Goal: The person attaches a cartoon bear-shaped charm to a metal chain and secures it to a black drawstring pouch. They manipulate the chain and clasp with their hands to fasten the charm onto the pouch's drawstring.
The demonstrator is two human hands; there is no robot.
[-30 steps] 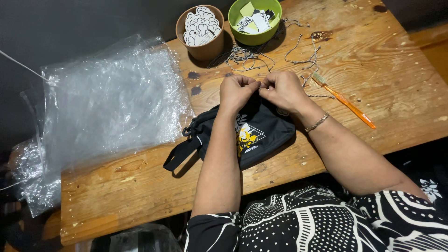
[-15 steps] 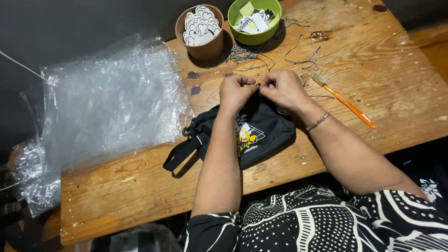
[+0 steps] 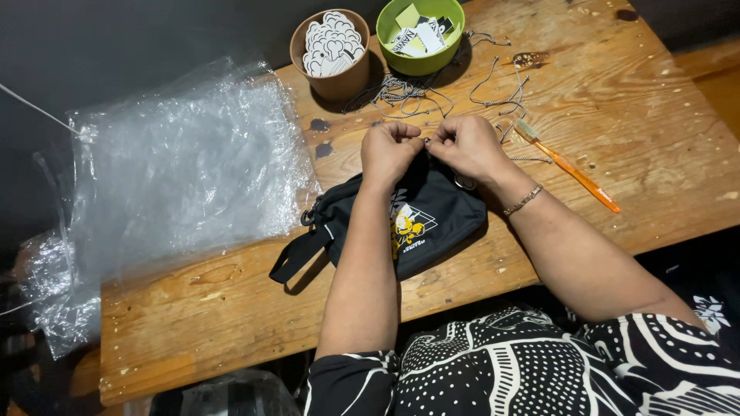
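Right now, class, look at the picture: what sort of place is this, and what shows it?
Probably a small craft or packing bench: a worn wooden table, bowls of stickers and tags, clear plastic bags.

Both hands (image 3: 428, 149) pinch the black pouch (image 3: 416, 219) top edge together.
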